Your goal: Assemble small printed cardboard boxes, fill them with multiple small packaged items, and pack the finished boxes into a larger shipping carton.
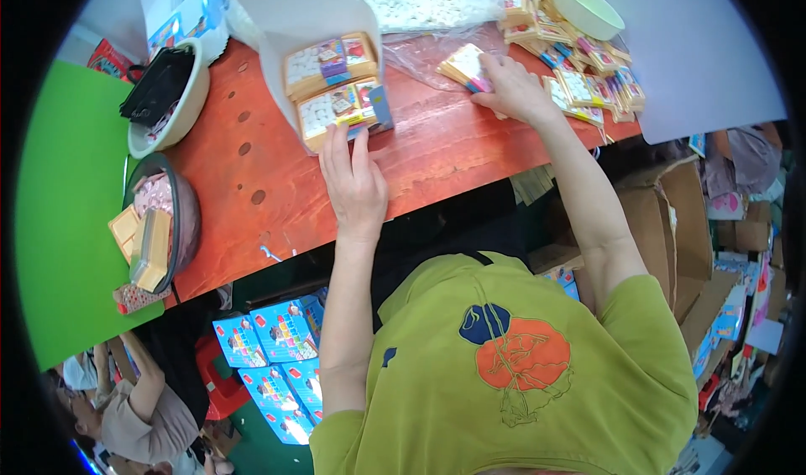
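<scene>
My left hand [354,181] has its fingers stretched out, with the tips resting on the near edge of a row of small packs [327,114] with white pieces in their windows. A second row of packs [315,68] lies just behind it, both inside a white open-sided bin [285,21]. On the red table my right hand [512,89] is closed on a flat small pack [467,65], thumb at the near side and fingers over its right end. To the right of that hand lies a heap of similar packs [579,89].
A pale green bowl [588,9] sits on the heap. Clear plastic with white pieces [428,0] covers the table's back. At left are a white basin [180,114] and a dark basket [186,215]. Below stand blue boxes [281,332] and a cardboard carton [663,240]; another person [147,416] is lower left.
</scene>
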Motion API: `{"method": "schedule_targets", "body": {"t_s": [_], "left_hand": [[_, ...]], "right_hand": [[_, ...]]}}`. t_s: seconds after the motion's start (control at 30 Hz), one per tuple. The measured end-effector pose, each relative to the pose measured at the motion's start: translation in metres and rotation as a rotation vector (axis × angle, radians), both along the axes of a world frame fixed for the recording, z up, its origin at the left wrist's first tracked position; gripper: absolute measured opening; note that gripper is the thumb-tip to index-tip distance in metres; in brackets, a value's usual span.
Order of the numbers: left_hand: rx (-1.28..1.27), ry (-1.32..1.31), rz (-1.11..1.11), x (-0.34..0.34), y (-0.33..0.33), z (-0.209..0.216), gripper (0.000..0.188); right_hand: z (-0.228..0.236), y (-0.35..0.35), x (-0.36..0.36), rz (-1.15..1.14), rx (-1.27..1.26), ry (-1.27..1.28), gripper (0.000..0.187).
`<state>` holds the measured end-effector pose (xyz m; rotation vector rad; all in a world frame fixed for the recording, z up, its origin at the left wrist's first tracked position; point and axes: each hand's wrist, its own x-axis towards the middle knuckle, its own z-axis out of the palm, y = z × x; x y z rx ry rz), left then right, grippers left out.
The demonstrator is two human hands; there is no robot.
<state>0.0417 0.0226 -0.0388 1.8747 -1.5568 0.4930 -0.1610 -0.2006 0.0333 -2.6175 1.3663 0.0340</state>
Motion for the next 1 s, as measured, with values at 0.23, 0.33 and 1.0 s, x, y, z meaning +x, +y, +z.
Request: {"method": "schedule_targets", "body": {"t_s": [0.23,0.33,1.0], "left_hand": [[-0.484,0.343,0.273,0.020,-0.002,0.026,0.043],[-0.321,0.545,0.289,0.032,-0.006,0.035,0.040],[-0.402,0.232,0.320,0.018,0.000,0.034,0.026]], "right_hand": [[0.053,-0.016,0.004,0.197,0.115,-0.619,0.072],[0.126,0.013,0.054,0.443,0.048,-0.474,0.072],[0.058,0.035,0.192,0.873,0.070,0.123,0.075]]}}
